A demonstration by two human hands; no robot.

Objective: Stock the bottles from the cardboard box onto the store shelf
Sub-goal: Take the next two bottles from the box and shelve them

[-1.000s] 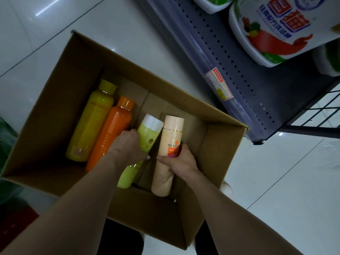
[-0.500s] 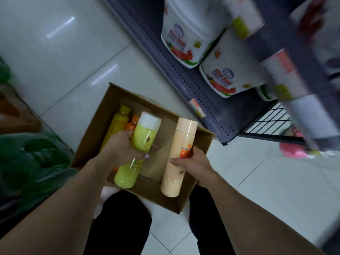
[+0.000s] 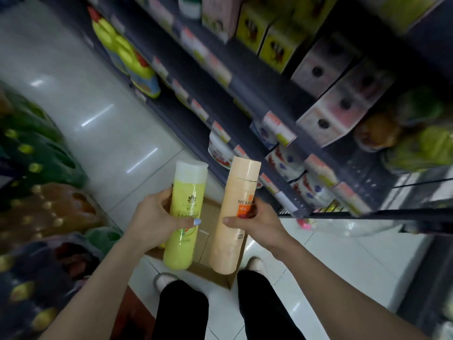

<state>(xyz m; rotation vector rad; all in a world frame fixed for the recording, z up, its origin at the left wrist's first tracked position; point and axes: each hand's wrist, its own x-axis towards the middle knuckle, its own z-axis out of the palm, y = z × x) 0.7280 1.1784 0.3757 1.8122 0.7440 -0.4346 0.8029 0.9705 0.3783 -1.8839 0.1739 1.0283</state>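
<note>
My left hand (image 3: 157, 217) grips a lime-green bottle (image 3: 185, 212) with a white cap, held upright. My right hand (image 3: 255, 220) holds a peach bottle (image 3: 232, 229) with an orange label, also upright. Both bottles hang side by side above the cardboard box (image 3: 208, 268), which lies on the floor between my feet and is mostly hidden behind them. The store shelf (image 3: 245, 87) rises ahead and to the right, with price tags along its dark edges. The view is blurred by motion.
Boxes in pink and yellow (image 3: 326, 94) fill the upper shelves. White tubs (image 3: 220, 153) sit on the lowest shelf. Yellow bottles (image 3: 132, 60) stand farther down the aisle. Bagged goods (image 3: 41, 168) pile up at the left. A wire rack (image 3: 392, 217) juts out at right.
Both hands have lifted the two bottles up out of the box. My view has swung upward from the box to the shelves.
</note>
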